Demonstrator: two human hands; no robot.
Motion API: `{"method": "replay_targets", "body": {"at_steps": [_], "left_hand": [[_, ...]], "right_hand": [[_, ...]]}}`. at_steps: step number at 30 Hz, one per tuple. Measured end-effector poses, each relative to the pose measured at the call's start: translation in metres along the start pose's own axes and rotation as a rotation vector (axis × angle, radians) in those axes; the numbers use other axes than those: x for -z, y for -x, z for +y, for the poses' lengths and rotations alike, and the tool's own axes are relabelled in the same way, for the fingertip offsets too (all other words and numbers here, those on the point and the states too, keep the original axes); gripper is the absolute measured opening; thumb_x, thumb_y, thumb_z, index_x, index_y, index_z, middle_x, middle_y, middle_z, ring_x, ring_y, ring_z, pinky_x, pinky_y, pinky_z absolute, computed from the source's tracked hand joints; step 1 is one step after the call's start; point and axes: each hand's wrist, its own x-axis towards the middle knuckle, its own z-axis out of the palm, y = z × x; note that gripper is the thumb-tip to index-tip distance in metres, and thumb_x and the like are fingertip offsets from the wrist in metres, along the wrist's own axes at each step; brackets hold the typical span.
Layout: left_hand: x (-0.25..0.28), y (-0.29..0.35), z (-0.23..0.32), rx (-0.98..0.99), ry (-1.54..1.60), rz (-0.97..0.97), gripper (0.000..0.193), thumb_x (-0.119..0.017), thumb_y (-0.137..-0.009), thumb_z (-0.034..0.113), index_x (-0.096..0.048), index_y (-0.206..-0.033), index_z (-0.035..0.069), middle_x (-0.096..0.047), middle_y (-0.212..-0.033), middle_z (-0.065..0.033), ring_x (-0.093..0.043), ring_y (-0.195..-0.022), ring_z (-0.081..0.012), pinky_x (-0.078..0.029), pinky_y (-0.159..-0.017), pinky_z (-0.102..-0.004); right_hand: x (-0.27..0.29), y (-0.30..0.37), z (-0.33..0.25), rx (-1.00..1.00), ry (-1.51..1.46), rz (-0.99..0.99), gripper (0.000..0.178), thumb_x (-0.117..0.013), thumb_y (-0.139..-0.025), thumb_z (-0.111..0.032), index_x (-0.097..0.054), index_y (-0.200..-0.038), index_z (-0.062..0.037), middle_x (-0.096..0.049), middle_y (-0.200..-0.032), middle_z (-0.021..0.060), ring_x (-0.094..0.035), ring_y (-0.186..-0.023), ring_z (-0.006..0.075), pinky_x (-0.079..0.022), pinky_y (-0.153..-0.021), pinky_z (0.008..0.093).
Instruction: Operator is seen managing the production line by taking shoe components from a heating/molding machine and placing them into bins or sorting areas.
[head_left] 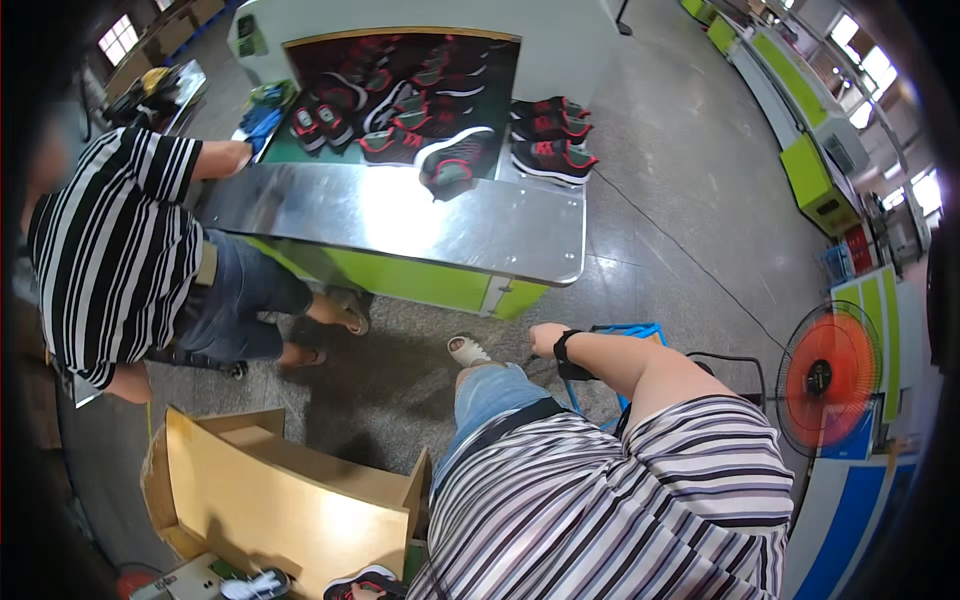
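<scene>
My right hand hangs beside my thigh with its fingers curled in, and no object shows in it. A dark band circles that wrist. At the lower edge, a black sneaker with red trim is partly cut off by the frame. A small patch of skin, my left hand, shows against this sneaker and seems to grip it; most of the hand is out of sight. Several black, red-trimmed sneakers lie on the dark green conveyor belt and its metal end. More sneakers are stacked at its right corner.
A co-worker in a striped shirt stands at the left, one arm by the conveyor. Cardboard boxes stand at lower left. A blue-framed stool or cart is beside my right arm, and an orange fan stands farther right. A cable crosses the floor.
</scene>
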Motion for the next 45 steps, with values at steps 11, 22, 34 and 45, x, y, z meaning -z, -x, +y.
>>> {"method": "replay_targets", "body": {"at_steps": [11, 22, 34, 45], "left_hand": [[-0.056, 0.028, 0.015, -0.09, -0.042, 0.169, 0.089, -0.082, -0.074, 0.021, -0.034, -0.145, 0.002, -0.055, -0.132, -0.0241, -0.057, -0.113, -0.0386, -0.049, -0.094, -0.0516], [-0.046, 0.205, 0.058, 0.079, 0.304, -0.443, 0.053, -0.057, -0.098, 0.026, -0.044, -0.143, 0.0, -0.053, -0.138, -0.0187, -0.055, -0.12, -0.0281, -0.043, -0.106, -0.0375], [0.01, 0.093, -0.002, 0.201, 0.039, 0.414, 0.118, -0.083, -0.073, 0.043, -0.011, -0.151, -0.006, -0.021, -0.151, -0.0355, -0.026, -0.141, -0.0462, -0.03, -0.114, -0.0441], [-0.025, 0.049, 0.009, 0.123, 0.078, 0.685, 0.108, -0.068, -0.085, 0.054, -0.006, -0.154, -0.001, -0.018, -0.153, -0.032, -0.027, -0.139, -0.0491, -0.031, -0.111, -0.0557]], "right_hand": [[0.118, -0.042, 0.043, 0.298, -0.366, 0.438, 0.018, -0.055, -0.087, -0.015, -0.065, -0.098, -0.0053, -0.068, -0.098, 0.0196, -0.065, -0.093, 0.0364, -0.05, -0.08, 0.0453], [0.286, -0.247, -0.021, 0.27, -0.973, 0.631, 0.074, -0.049, -0.089, -0.073, -0.061, -0.105, -0.0018, -0.06, -0.074, 0.0123, -0.059, -0.059, 0.025, -0.051, -0.062, 0.041], [0.265, -0.229, -0.068, -0.194, -1.046, 0.521, 0.062, -0.083, -0.073, -0.048, -0.067, -0.108, 0.0016, -0.07, -0.1, 0.0101, -0.066, -0.075, 0.0223, -0.053, -0.061, 0.0367], [0.062, -0.036, -0.27, 0.733, -0.327, -0.189, 0.07, -0.088, -0.07, -0.029, -0.05, -0.119, 0.0028, -0.064, -0.11, 0.0164, -0.062, -0.1, 0.0251, -0.05, -0.087, 0.0371]]}}
